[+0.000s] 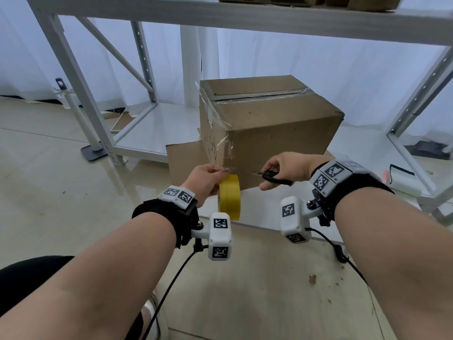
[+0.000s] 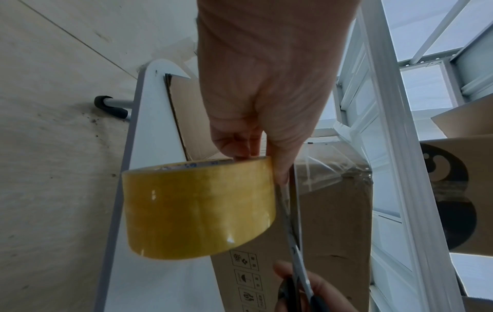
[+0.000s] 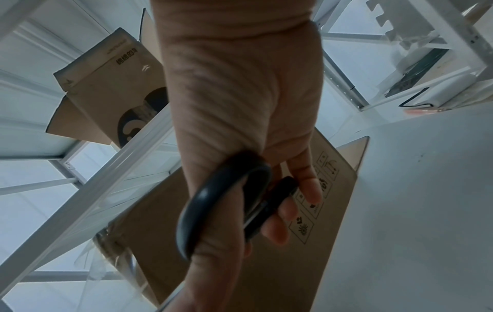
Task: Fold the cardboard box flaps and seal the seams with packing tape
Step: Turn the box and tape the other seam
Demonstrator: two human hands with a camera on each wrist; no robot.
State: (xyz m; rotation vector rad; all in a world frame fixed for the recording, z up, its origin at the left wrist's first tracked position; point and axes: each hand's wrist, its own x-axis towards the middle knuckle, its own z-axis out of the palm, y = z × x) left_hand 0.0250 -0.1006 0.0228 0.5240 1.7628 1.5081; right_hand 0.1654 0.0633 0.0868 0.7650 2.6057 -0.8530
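A closed cardboard box (image 1: 277, 119) stands on a white table (image 1: 257, 217), clear tape along its top seam and down its left front corner. A clear strip of tape (image 1: 224, 153) runs from that corner down to a yellow tape roll (image 1: 230, 197), which my left hand (image 1: 208, 177) grips, fingers through its core (image 2: 240, 147). My right hand (image 1: 284, 168) holds black-handled scissors (image 1: 274, 177), blades pointing left toward the strip. In the left wrist view the scissors (image 2: 290, 228) lie beside the roll (image 2: 197, 209). The handles (image 3: 226, 202) fill the right wrist view.
A flat cardboard sheet (image 1: 183, 160) lies under and left of the box. A white metal shelf frame (image 1: 103, 77) stands behind, its top shelf holding another printed box (image 3: 106, 88). Cables hang from both wrist cameras. Floor tiles lie to the left.
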